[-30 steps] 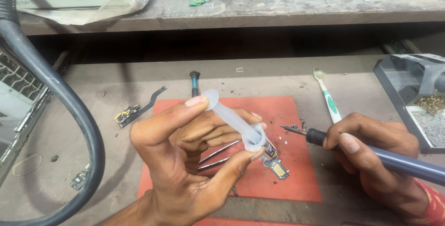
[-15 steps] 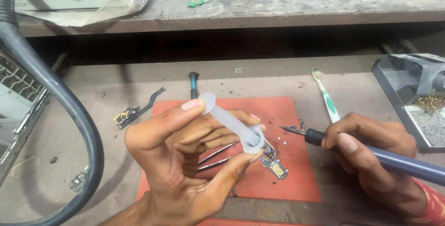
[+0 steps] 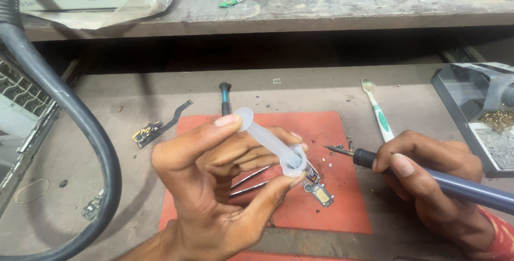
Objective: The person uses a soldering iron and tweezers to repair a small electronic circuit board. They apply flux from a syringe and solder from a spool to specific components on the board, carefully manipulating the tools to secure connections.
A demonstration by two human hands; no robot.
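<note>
Looking down at the tabletop (image 3: 123,106), we take the red mat (image 3: 326,132) as our landmark. Above its middle we hold a translucent plastic syringe (image 3: 270,140) in our left hand (image 3: 214,186), the fingers curled around the barrel, the forefinger tip on the upper flange and the thumb pressed under the lower end. The syringe slants down to the right, its lower end just over a small circuit board (image 3: 317,186) that lies on the mat. A pair of tweezers (image 3: 251,182) pokes out from under the same hand, its tips resting on the mat.

At the mat's right edge our right hand (image 3: 433,186) is closed around the blue handle of a soldering iron (image 3: 423,174), whose dark tip points left over the mat, near the syringe's lower end but apart from it.

Beyond the mat's far edge lies a dark screwdriver (image 3: 225,97). A green and white toothbrush (image 3: 377,111) lies off the far right corner. Left of the mat we see a flex cable part (image 3: 158,127) and a thick grey hose (image 3: 64,116). Far right sits a grey tray (image 3: 471,106).
</note>
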